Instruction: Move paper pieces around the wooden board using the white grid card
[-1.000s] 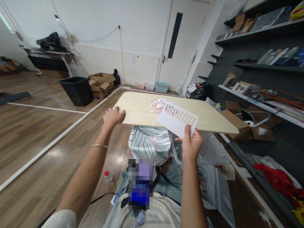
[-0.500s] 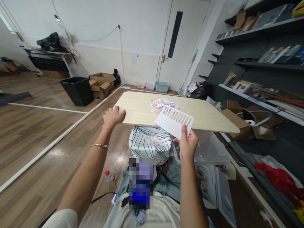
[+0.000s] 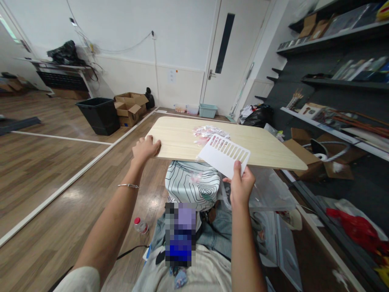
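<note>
Pinching the near corner of the white slotted plastic card point(image 3: 224, 156) between thumb and fingers, my right hand point(image 3: 241, 186) had closed on it only at that corner, the rest of the sheet reaching out over the near edge of the pale wooden tabletop point(image 3: 182, 138). I judged the card light and thin, fairly stiff since it held flat from a single corner, yet likely to flex or snap across its row of slots; the solid margin where I gripped seemed the safest place to take it. Its smooth face looked slippery, so a firm pinch suited it better than a loose one.

My left hand point(image 3: 146, 149) lay curled over the tabletop's near left corner, fingers on top, steadying the board. Just beyond the card's slotted end, towards the far edge, sat a small heap of pink-and-white scraps point(image 3: 209, 132); I could not tell what they were. Below the near edge stood a stool with a line-patterned cushion point(image 3: 192, 183), and to its right a clear plastic bag point(image 3: 270, 190).

Compared with a second earlier, the card had come lower and a little left, its slotted end nearer the heap, and my right hand had shifted with it. The left hand had stayed put.
</note>
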### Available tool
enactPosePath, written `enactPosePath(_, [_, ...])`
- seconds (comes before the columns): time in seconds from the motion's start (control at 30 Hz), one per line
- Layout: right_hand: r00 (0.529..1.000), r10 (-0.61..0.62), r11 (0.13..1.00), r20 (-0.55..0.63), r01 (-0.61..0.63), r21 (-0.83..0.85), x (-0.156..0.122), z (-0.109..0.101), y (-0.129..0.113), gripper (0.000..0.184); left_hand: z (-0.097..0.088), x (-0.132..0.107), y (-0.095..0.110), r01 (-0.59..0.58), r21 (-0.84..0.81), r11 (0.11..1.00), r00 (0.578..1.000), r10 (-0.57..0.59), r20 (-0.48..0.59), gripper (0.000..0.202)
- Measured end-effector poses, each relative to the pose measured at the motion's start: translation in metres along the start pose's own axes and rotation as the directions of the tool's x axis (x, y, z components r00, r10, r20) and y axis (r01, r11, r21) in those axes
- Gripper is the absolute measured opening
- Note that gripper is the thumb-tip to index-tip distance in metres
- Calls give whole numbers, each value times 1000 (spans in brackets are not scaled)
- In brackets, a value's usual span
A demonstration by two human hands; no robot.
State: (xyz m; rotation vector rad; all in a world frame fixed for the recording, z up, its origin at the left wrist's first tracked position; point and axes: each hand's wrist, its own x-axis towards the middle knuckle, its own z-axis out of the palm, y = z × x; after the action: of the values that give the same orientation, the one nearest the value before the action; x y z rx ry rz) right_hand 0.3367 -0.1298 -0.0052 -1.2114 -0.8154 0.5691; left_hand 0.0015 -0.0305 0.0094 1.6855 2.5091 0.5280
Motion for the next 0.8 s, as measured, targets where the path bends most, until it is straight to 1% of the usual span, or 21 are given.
enactPosePath(0.17, [1000,-15,1000,-4,15,-26,0,0,4,82,1,1,-1,1,-11,1000,1000,-1,3,74])
enactPosePath(0.37, [1000,-3,999,23,4,-45,-1,-1,7,84,0,0,-1,4,-16,1000,1000,-4,6,75])
enactPosePath(0.6, [999,21,999,38,-20,-29,-2,-1,6,85,1,1,-1,11,-30,999,1000,-11,0,72])
enactPosePath(0.8, [1000,25,1000,-15,-25,6,-1,-2,5,83,1,2,-2,12,-22,1000,1000,-12,4,71])
